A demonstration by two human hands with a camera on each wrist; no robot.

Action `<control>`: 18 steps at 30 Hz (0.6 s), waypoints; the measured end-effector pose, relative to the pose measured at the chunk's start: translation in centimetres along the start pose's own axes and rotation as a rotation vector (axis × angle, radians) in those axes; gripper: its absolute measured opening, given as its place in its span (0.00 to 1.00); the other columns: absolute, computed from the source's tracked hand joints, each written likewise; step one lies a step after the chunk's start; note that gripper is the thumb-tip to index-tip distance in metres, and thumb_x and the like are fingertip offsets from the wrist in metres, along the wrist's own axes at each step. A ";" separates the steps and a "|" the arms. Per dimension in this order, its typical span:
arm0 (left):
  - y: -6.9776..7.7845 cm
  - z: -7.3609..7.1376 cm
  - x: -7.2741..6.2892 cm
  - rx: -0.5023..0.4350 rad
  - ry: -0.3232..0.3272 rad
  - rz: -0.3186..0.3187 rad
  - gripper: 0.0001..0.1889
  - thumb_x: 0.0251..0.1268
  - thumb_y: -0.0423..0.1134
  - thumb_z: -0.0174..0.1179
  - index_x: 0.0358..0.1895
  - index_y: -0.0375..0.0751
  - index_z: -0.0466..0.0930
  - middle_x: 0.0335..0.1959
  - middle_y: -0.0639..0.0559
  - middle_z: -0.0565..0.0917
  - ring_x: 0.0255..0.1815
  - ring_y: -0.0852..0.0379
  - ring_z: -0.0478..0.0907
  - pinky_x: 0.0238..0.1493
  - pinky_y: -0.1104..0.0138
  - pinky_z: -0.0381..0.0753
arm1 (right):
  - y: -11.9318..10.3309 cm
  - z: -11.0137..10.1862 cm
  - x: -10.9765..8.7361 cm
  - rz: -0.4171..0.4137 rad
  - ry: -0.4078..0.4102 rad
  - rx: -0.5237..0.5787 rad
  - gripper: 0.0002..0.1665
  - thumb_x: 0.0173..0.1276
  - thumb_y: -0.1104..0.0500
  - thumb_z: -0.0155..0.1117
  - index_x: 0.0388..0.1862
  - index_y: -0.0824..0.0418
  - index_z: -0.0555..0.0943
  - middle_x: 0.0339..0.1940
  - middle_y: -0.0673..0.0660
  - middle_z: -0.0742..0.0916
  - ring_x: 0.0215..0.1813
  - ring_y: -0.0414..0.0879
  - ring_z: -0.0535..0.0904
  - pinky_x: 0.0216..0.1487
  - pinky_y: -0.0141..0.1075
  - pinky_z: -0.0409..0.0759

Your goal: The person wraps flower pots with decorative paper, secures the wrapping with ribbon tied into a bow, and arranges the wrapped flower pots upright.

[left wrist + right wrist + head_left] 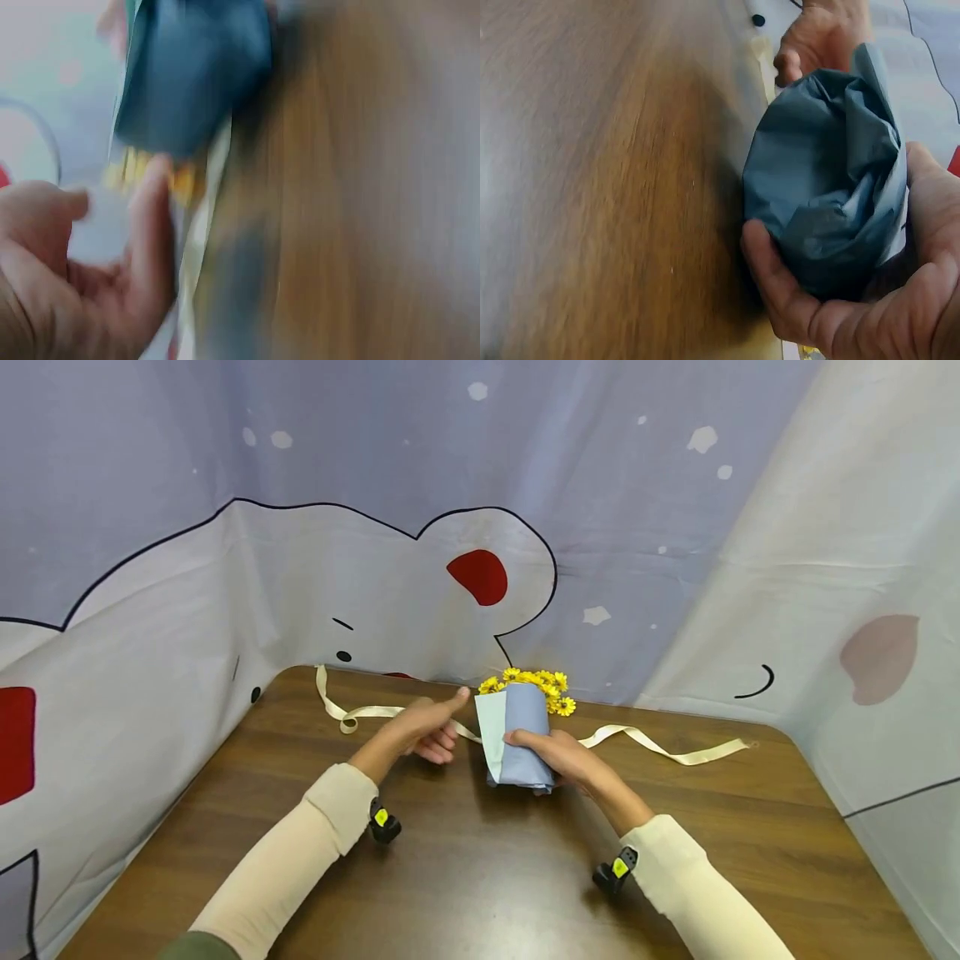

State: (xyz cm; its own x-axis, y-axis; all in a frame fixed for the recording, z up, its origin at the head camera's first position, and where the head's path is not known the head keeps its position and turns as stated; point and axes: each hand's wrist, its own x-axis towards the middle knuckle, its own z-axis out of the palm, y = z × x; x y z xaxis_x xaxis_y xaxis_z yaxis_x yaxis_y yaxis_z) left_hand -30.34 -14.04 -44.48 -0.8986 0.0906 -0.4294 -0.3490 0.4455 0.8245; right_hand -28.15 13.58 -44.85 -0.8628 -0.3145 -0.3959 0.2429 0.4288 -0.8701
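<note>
Blue-grey wrapping paper, with a pale flap on its left side, is rolled round a bunch of yellow flowers whose heads show past the far end. My right hand grips the bundle from the right, thumb over the top. In the right wrist view the folded, crumpled end of the paper sits between thumb and fingers. To the left, apart from the bundle, my left hand has its thumb stretched out and its fingers loosely bent, holding nothing. The left wrist view is blurred.
A cream ribbon lies across the wooden table, running behind the bundle and out to both sides. At the table's back edge hangs a printed curtain. Each wrist wears a small black camera.
</note>
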 end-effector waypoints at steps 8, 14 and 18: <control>-6.7 -11.3 1.0 0.719 0.458 -0.224 0.42 0.89 0.64 0.44 0.64 0.20 0.84 0.63 0.20 0.86 0.59 0.25 0.88 0.54 0.41 0.89 | -0.3 0.8 0.3 0.006 0.064 -0.060 0.38 0.69 0.34 0.73 0.58 0.66 0.83 0.40 0.59 0.92 0.31 0.47 0.87 0.29 0.40 0.88; -11.9 -16.4 3.0 0.375 0.353 -0.222 0.21 0.75 0.42 0.49 0.50 0.24 0.81 0.39 0.29 0.86 0.35 0.39 0.89 0.36 0.53 0.93 | -0.3 1.1 0.4 0.007 0.061 -0.061 0.40 0.68 0.34 0.74 0.59 0.66 0.82 0.42 0.60 0.92 0.33 0.47 0.88 0.29 0.40 0.88; -9.8 -16.9 -0.2 0.266 0.517 -0.103 0.19 0.76 0.40 0.42 0.38 0.30 0.81 0.33 0.29 0.87 0.34 0.35 0.89 0.36 0.50 0.92 | -0.3 1.3 0.3 -0.004 0.068 -0.076 0.42 0.69 0.33 0.73 0.61 0.67 0.81 0.43 0.61 0.92 0.34 0.48 0.88 0.29 0.40 0.88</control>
State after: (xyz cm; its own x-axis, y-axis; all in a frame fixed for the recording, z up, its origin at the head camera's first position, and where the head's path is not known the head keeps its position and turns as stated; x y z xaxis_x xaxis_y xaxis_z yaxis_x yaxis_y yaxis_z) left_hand -31.22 -33.50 -46.20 -0.8998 -0.3813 -0.2123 -0.4231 0.6431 0.6383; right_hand -27.96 12.27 -45.05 -0.8921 -0.2593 -0.3699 0.2077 0.4917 -0.8456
